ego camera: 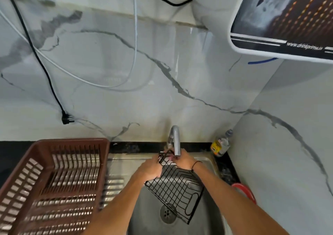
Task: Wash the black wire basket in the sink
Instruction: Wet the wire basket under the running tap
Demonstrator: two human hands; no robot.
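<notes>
At the lower centre of the frame, the black wire basket [177, 188] is held tilted over the steel sink [144, 207] by the left hand [150, 170], gripping its edge, while the right hand [182, 160] seems to rub its upper corner under the tap [174, 139].

Even, soft daylight; glare on marble wall [162, 72]; slight blur, wide-angle edge bending.

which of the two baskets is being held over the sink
The black wire basket, gripped by the left hand and tilted above the sink drain. The brown plastic basket sits untouched on the counter to the left.
</notes>
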